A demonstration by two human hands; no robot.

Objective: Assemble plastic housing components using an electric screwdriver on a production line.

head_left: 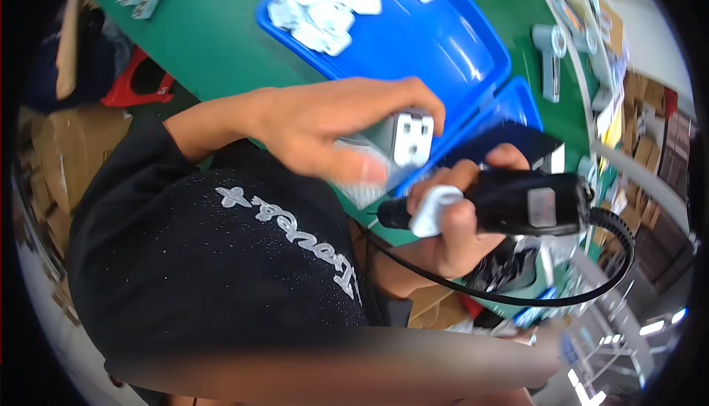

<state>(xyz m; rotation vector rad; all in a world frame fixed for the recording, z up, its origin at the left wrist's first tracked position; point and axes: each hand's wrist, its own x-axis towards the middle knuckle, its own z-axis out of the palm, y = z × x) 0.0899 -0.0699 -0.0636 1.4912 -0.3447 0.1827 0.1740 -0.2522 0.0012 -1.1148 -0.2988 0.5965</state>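
My left hand (317, 125) is closed around a grey boxy plastic part, its fingers over the top and its thumb along the near side. The part's white end face (412, 139) has several square holes and points right. A pale finely dotted surface (362, 184) shows below my thumb; I cannot tell if it belongs to the same part. My right hand (461, 221) grips a black electric screwdriver (543, 203), its narrow tip pointing left toward my left hand. Between the fingers of that hand is a small white plastic piece (434, 210).
A blue tray (436, 48) on the green table (214, 29) holds many white plastic pieces (317, 15). Beside it are a smaller blue tray (517, 107) and a grey handled device (550, 55). The screwdriver's black cable (509, 299) loops below. A red stool (133, 85) stands left.
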